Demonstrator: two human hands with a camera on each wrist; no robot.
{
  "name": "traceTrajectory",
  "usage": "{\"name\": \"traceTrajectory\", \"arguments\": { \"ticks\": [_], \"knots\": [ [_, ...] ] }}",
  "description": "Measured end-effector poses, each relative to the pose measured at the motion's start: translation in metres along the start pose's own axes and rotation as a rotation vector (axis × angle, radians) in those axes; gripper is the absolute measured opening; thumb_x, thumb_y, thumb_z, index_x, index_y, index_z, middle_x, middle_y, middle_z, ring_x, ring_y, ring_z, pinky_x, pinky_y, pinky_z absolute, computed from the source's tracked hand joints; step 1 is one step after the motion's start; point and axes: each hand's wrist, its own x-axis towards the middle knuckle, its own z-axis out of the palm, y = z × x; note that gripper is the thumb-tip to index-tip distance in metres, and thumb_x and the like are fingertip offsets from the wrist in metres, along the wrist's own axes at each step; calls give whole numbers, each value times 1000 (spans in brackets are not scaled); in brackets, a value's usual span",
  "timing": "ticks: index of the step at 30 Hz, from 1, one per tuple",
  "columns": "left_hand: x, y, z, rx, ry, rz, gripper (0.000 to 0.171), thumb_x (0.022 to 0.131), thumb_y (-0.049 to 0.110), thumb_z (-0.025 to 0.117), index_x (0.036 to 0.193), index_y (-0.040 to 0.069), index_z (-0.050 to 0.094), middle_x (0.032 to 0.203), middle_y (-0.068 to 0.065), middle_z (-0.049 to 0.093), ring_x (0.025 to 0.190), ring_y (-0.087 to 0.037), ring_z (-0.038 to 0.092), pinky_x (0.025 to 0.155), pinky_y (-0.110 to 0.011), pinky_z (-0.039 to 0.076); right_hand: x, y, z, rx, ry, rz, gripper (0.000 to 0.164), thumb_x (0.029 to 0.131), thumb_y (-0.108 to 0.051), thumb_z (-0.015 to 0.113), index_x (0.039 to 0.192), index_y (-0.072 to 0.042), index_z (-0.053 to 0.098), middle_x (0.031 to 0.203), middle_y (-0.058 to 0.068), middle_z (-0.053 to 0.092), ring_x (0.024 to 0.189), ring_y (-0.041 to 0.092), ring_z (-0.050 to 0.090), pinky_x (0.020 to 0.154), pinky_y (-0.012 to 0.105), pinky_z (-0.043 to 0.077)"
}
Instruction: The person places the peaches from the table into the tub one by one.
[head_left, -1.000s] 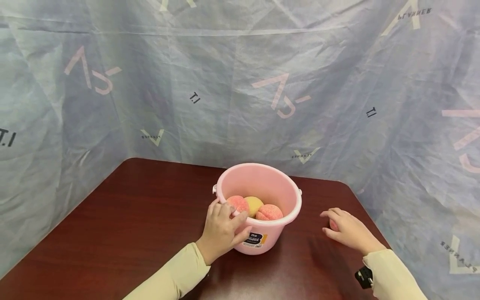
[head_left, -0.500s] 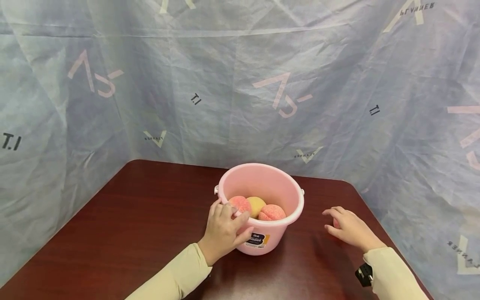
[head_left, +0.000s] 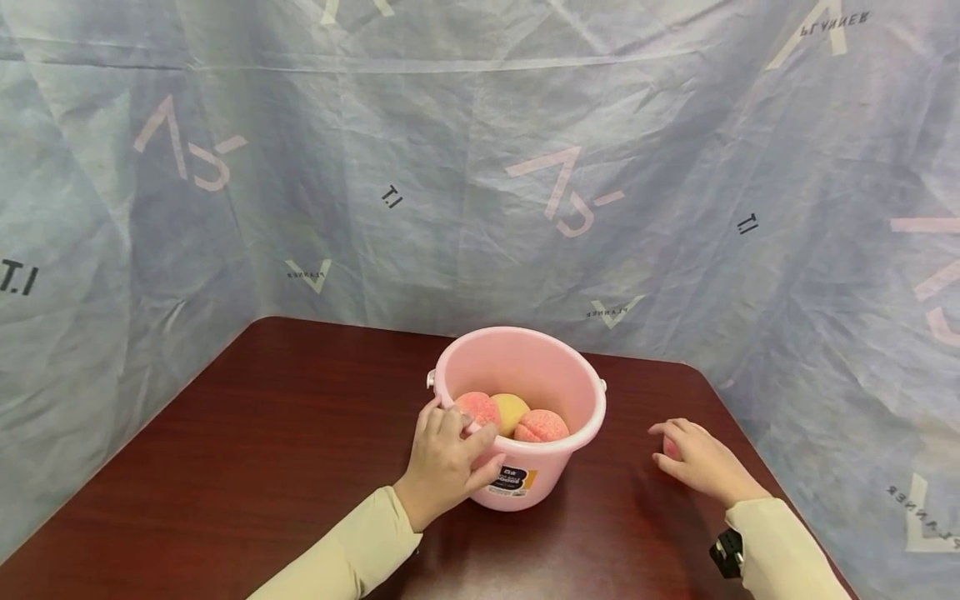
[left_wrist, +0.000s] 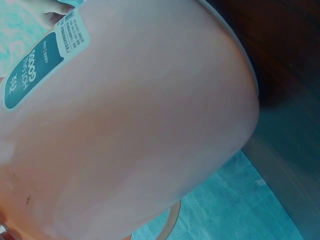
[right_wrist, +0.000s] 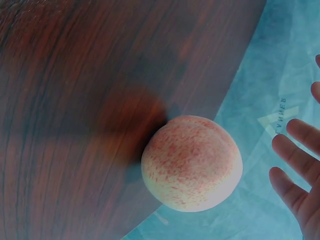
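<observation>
A pink bucket point(head_left: 525, 467) stands upright on the table. In it lie two pink-red peaches, one on the left point(head_left: 478, 407) and one on the right point(head_left: 542, 425), with a yellow round fruit point(head_left: 510, 410) between them. My left hand point(head_left: 441, 471) holds the bucket's near left rim, fingers over the edge and thumb outside. The left wrist view is filled by the bucket's wall point(left_wrist: 150, 115). Another peach point(right_wrist: 192, 162) rests on the table at the right, partly hidden in the head view by my right hand point(head_left: 702, 460), whose fingers point(right_wrist: 295, 155) are spread apart from it.
The dark red-brown table point(head_left: 300, 417) runs back to a grey-blue printed cloth point(head_left: 450, 208) hanging behind and at both sides. A white handle mount point(head_left: 431, 379) juts from the bucket's left side. The table's right edge runs close beyond my right hand.
My right hand's fingertips have shifted very slightly to the right, away from the bucket. The left hand and the bucket hold their place.
</observation>
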Motion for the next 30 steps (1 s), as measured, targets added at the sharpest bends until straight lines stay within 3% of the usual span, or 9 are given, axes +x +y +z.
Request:
{"name": "traceTrajectory", "arguments": {
  "ticks": [8,17,30],
  "knots": [
    [1,0,-1,-5,0,5,35,97,40,40,91,15,63,77,-5,41,70,-24,41,75,-47,41,-3,0,1,-12,-2,11,30,80,-15,71,107,-4,64,103,12,59,102,35,56,82,49,47],
    [1,0,-1,1,-5,7,35,97,40,40,92,15,64,77,-5,42,70,-24,42,75,-47,42,-6,0,-3,-3,-119,120,44,81,-18,72,119,0,59,120,31,51,113,47,48,78,57,47],
    [1,0,-1,-8,-16,-7,36,96,40,41,90,15,66,77,-5,42,71,-24,42,76,-47,41,-8,12,0,8,-126,153,45,81,-19,72,120,-1,58,119,29,52,104,47,53,77,59,46]
  ]
}}
